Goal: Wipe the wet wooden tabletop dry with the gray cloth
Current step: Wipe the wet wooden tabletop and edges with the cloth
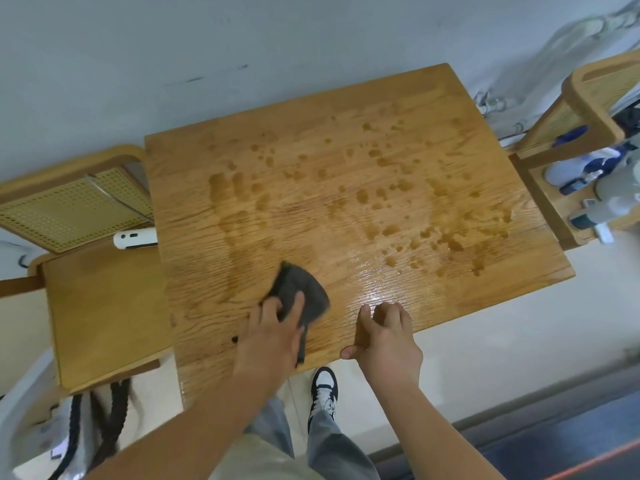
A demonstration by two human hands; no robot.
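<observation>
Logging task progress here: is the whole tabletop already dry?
No: water drops dot the far and right parts of the wooden tabletop, beyond the gray cloth that the left hand grips.

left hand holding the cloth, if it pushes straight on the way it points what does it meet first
Nothing solid, it seems: ahead of the left hand and gray cloth lies only wooden tabletop, the scattered water drops mid-table first.

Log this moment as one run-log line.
step: wiping | left hand: grips gray cloth on wooden tabletop, near side | right hand: rests on near edge | water: droplets across middle and right
</observation>
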